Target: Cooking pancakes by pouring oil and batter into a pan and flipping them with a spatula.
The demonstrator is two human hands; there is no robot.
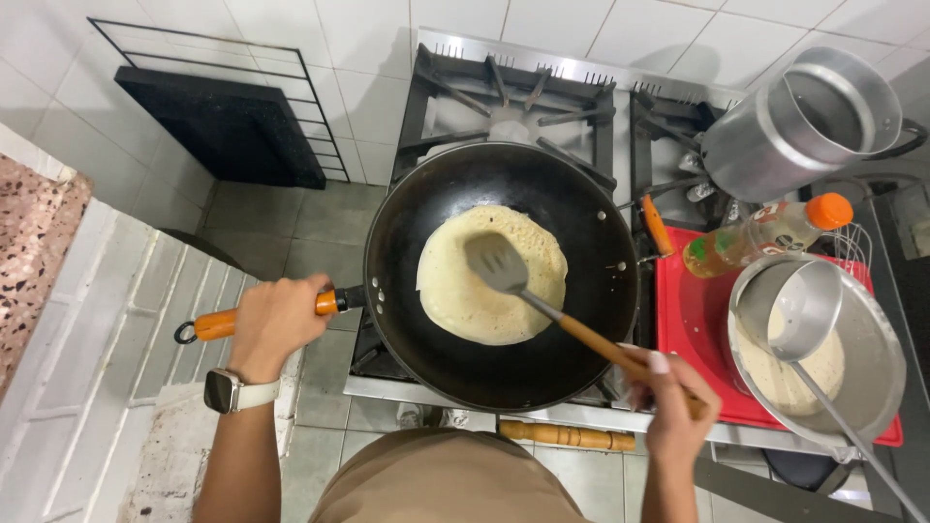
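Orange pan handle (218,323) sits gripped in my left hand (276,324). My right hand (678,402) holds the spatula (496,263), its blade resting on the pancake (489,274)

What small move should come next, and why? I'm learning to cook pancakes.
Probably slide the spatula under the pancake edge: its blade rests flat on top, the surface looks pale, and the left hand grips the pan handle while the right hand holds the spatula.
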